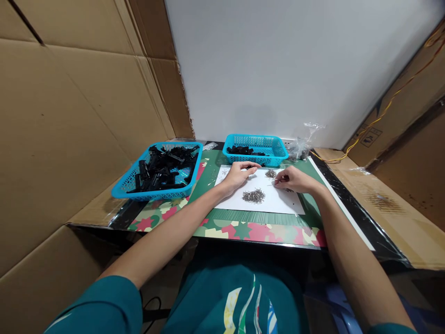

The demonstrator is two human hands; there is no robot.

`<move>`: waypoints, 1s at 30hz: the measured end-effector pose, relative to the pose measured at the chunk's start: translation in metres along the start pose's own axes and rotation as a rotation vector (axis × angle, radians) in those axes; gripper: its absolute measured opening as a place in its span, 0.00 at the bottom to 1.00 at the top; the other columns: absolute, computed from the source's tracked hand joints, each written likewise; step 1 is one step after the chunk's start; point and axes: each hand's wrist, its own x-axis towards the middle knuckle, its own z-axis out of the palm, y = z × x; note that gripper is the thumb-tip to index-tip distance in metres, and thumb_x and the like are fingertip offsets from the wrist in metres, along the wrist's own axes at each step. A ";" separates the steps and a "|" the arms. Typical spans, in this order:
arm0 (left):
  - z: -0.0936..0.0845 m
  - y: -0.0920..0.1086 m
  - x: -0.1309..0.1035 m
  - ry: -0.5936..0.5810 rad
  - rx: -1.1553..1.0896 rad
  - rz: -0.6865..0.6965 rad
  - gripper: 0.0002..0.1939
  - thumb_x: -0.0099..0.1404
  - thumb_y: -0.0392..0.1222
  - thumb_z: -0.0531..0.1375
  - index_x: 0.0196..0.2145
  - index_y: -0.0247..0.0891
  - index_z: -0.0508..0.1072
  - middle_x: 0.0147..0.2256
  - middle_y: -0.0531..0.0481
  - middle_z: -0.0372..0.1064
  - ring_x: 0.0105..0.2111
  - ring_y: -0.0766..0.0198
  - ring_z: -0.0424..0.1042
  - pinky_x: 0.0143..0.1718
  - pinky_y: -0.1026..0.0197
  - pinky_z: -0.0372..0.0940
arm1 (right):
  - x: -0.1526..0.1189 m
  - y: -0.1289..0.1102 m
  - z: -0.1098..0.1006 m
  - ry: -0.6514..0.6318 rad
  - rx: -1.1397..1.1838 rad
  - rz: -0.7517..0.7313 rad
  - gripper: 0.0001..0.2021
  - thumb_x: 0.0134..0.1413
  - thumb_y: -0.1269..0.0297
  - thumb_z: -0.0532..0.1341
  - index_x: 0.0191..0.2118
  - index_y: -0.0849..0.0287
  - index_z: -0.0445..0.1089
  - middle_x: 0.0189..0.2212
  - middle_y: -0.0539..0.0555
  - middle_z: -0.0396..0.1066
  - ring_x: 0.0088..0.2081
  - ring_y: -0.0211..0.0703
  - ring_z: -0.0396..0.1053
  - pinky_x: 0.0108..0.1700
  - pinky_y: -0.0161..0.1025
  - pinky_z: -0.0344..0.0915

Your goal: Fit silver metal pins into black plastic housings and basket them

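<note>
Pinching thin metal pin (272,179), right hand (294,180), grey pin heaps (253,196) on white sheet (278,202)

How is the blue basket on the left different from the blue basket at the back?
The left basket is heaped with black parts; the back basket holds only a few, in its left end. The left basket sits turned at an angle and overhangs the mat's edge; the back basket lies straight, beyond the white sheet. Both are turquoise plastic with latticed walls.
</note>
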 end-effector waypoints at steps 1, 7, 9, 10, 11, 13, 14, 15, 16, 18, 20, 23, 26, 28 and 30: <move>0.000 0.000 0.000 -0.002 0.005 0.016 0.13 0.66 0.45 0.69 0.44 0.36 0.86 0.31 0.45 0.73 0.27 0.67 0.59 0.29 0.59 0.56 | 0.000 0.000 0.000 -0.001 -0.004 0.003 0.09 0.54 0.63 0.66 0.34 0.61 0.83 0.27 0.54 0.75 0.29 0.42 0.64 0.32 0.41 0.58; 0.000 -0.001 0.001 -0.003 0.062 0.066 0.11 0.68 0.43 0.67 0.43 0.36 0.86 0.37 0.42 0.77 0.31 0.65 0.63 0.36 0.57 0.62 | -0.003 -0.003 -0.002 0.053 -0.069 0.076 0.08 0.50 0.69 0.64 0.34 0.61 0.82 0.25 0.53 0.71 0.28 0.42 0.64 0.33 0.42 0.58; 0.000 -0.002 0.001 0.002 0.069 0.075 0.11 0.68 0.43 0.67 0.43 0.35 0.86 0.38 0.42 0.78 0.31 0.65 0.64 0.37 0.57 0.62 | -0.003 -0.008 -0.002 0.086 -0.058 0.057 0.08 0.49 0.72 0.63 0.34 0.61 0.81 0.23 0.50 0.65 0.27 0.40 0.60 0.33 0.42 0.56; 0.000 -0.002 0.002 0.004 0.070 0.076 0.11 0.68 0.42 0.67 0.43 0.35 0.86 0.38 0.42 0.78 0.31 0.65 0.64 0.36 0.57 0.62 | -0.003 -0.011 -0.001 0.094 -0.034 0.033 0.08 0.49 0.72 0.63 0.34 0.61 0.80 0.22 0.49 0.63 0.26 0.39 0.58 0.32 0.41 0.54; 0.000 -0.002 0.002 0.005 0.069 0.077 0.11 0.68 0.42 0.67 0.43 0.35 0.86 0.38 0.42 0.78 0.32 0.65 0.64 0.36 0.58 0.62 | -0.003 -0.015 0.001 0.094 -0.001 0.003 0.08 0.51 0.71 0.63 0.34 0.61 0.80 0.22 0.48 0.61 0.26 0.39 0.57 0.32 0.41 0.54; 0.000 -0.002 0.002 0.010 0.063 0.080 0.10 0.67 0.42 0.67 0.42 0.35 0.86 0.39 0.42 0.78 0.32 0.65 0.65 0.36 0.58 0.62 | -0.001 -0.023 0.005 0.059 0.065 -0.055 0.07 0.55 0.67 0.63 0.35 0.61 0.80 0.23 0.48 0.61 0.27 0.39 0.55 0.32 0.41 0.53; 0.000 -0.002 0.002 0.013 0.061 0.084 0.10 0.67 0.42 0.67 0.42 0.35 0.86 0.39 0.42 0.79 0.32 0.64 0.65 0.36 0.58 0.62 | 0.000 -0.027 0.008 0.029 0.086 -0.076 0.08 0.56 0.65 0.64 0.35 0.61 0.80 0.23 0.48 0.62 0.27 0.39 0.56 0.32 0.40 0.52; 0.000 -0.002 0.002 0.014 0.061 0.088 0.10 0.67 0.42 0.67 0.42 0.35 0.86 0.39 0.41 0.79 0.33 0.64 0.66 0.36 0.58 0.62 | 0.001 -0.030 0.011 0.000 0.097 -0.092 0.08 0.57 0.63 0.65 0.36 0.61 0.81 0.23 0.49 0.63 0.28 0.39 0.56 0.32 0.40 0.53; 0.000 -0.002 0.002 0.014 0.063 0.093 0.10 0.67 0.42 0.67 0.42 0.35 0.86 0.40 0.41 0.79 0.33 0.64 0.66 0.36 0.58 0.63 | 0.002 -0.032 0.014 -0.025 0.098 -0.103 0.09 0.56 0.62 0.65 0.37 0.61 0.82 0.24 0.49 0.64 0.28 0.39 0.56 0.32 0.40 0.53; 0.000 -0.003 0.002 0.009 0.070 0.101 0.10 0.67 0.42 0.67 0.42 0.35 0.86 0.41 0.41 0.80 0.34 0.64 0.67 0.37 0.58 0.63 | 0.004 -0.034 0.018 -0.052 0.090 -0.116 0.10 0.56 0.62 0.66 0.39 0.61 0.83 0.23 0.48 0.64 0.27 0.39 0.56 0.33 0.40 0.52; 0.000 -0.004 0.003 0.004 0.078 0.108 0.10 0.68 0.41 0.66 0.42 0.35 0.86 0.42 0.40 0.80 0.35 0.63 0.68 0.38 0.57 0.64 | 0.004 -0.034 0.021 -0.054 0.086 -0.126 0.11 0.57 0.61 0.66 0.39 0.61 0.84 0.23 0.48 0.65 0.27 0.39 0.56 0.33 0.40 0.53; -0.001 -0.007 0.004 -0.007 0.098 0.138 0.10 0.68 0.42 0.66 0.42 0.36 0.86 0.44 0.39 0.81 0.36 0.61 0.70 0.39 0.56 0.65 | 0.005 -0.034 0.022 -0.053 0.077 -0.120 0.10 0.58 0.61 0.66 0.37 0.60 0.83 0.25 0.50 0.70 0.29 0.40 0.60 0.34 0.40 0.55; -0.002 -0.010 0.006 -0.011 0.113 0.158 0.10 0.69 0.43 0.66 0.43 0.36 0.86 0.44 0.40 0.81 0.37 0.61 0.71 0.41 0.56 0.65 | 0.004 -0.038 0.023 -0.065 0.036 -0.091 0.09 0.59 0.62 0.65 0.38 0.59 0.82 0.28 0.52 0.74 0.30 0.42 0.64 0.35 0.40 0.58; -0.003 -0.010 0.006 -0.005 0.116 0.152 0.11 0.69 0.43 0.66 0.43 0.36 0.86 0.44 0.41 0.81 0.38 0.61 0.71 0.42 0.56 0.66 | 0.004 -0.040 0.023 -0.076 -0.001 -0.082 0.09 0.61 0.63 0.64 0.39 0.59 0.81 0.30 0.54 0.76 0.31 0.43 0.66 0.36 0.40 0.59; -0.003 -0.011 0.005 -0.004 0.120 0.148 0.11 0.69 0.43 0.66 0.44 0.35 0.85 0.44 0.41 0.81 0.38 0.61 0.71 0.42 0.56 0.66 | 0.003 -0.042 0.024 -0.088 -0.024 -0.086 0.08 0.62 0.64 0.62 0.40 0.59 0.78 0.32 0.55 0.77 0.32 0.44 0.67 0.37 0.41 0.60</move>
